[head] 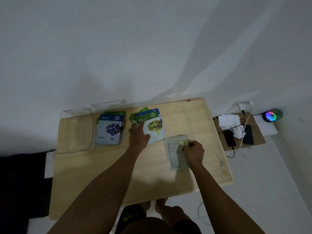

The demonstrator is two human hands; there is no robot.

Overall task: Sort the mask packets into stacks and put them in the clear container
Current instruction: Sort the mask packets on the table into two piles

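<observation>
The right hand (194,152) is closed on the upper right edge of a face-down mask packet (177,151), fingers curled over the edge near the packet's small yellow label, while the rest of that pale, printed back lies flat on the desk (194,119). The left hand (137,135) lies spread and flat, palm down, pressing on the lower left part of the olive packet (154,128), the top sheet of a loosely fanned pile of green and blue packets (146,114) that spreads out behind the fingertips toward the far edge of the desk. The two hands are apart, the face-down packet just to the right of the fanned pile and nearer the person. To the left of the left hand, a short gap away, sits a neater stack topped by a blueberry packet (109,130), with green and purple edges showing beneath it. Further left still, at the desk's far left corner, stands the clear container (76,130), with no packets visible in it; a second clear piece (108,103) rests against the wall behind it. Off the right side of the desk, on the floor, a piece of cardboard (256,137) carries crumpled white paper (229,121), two dark phones or power banks and cables, and a small round device (271,115) glows in rainbow colours beyond it.
</observation>
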